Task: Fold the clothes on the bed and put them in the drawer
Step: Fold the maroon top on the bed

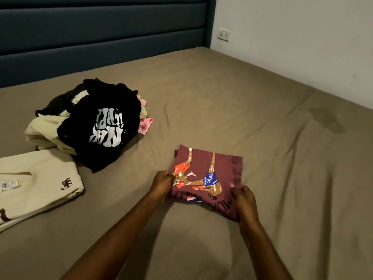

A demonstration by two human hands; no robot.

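Observation:
A maroon T-shirt (210, 168) with a print of two boxers lies folded into a small rectangle on the bed (222, 102). My left hand (161, 183) pinches its left edge. At the near right corner my right hand (245, 201) grips the fabric. To the left sits a loose pile of clothes, topped by a black T-shirt (101, 126) with white lettering, over beige (44, 128) and pink garments (145, 126). A folded cream T-shirt (40, 184) with a small dark emblem lies flat at the left edge.
The brown sheet spreads wide to the right and toward me. A dark padded headboard (101, 33) runs along the back. A white wall with a socket (224, 34) borders the bed's right side. No drawer is in view.

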